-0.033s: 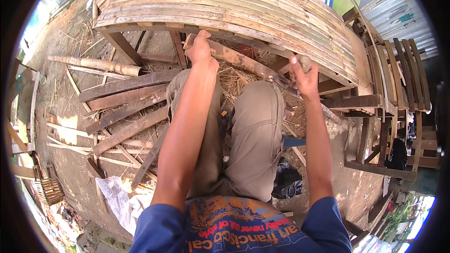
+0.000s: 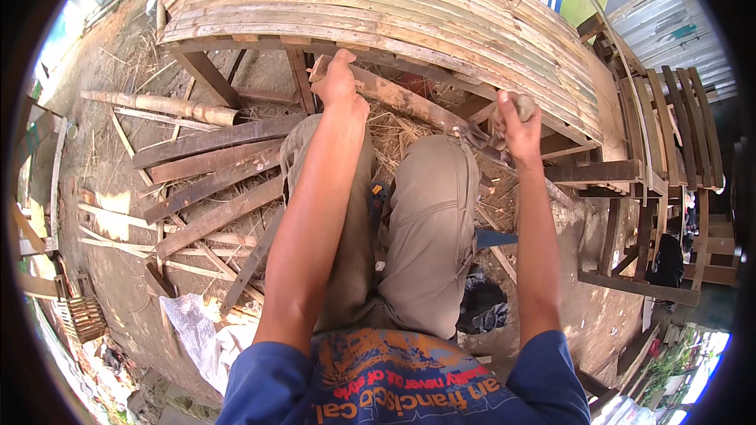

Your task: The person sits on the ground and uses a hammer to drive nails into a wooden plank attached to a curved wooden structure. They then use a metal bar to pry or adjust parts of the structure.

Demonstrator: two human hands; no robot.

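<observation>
So here we've got the left hand (image 2: 340, 83) wrapped tight around the upper end of a rough wooden plank (image 2: 409, 102), which runs slantwise from there across toward the right hand (image 2: 516, 122), just under the near edge of the bamboo slat platform (image 2: 378, 8). The right hand is closed around a small greyish lump, maybe a stone or a tool head (image 2: 520, 104); we honestly can't tell which, since the fingers cover most of it. The plank looks stiff, weathered and fairly heavy, splintery too, so we'd guess gripping it near the end like this gives decent control, but bare palms won't love it. The far stretch of the plank is hard to follow where it passes behind the knees (image 2: 429, 189) and the straw. Off to the left of the left hand there's a pile of loose boards (image 2: 209, 181) and a bamboo pole (image 2: 161, 106) on the dirt. What's underneath the platform is mostly in shadow.
</observation>
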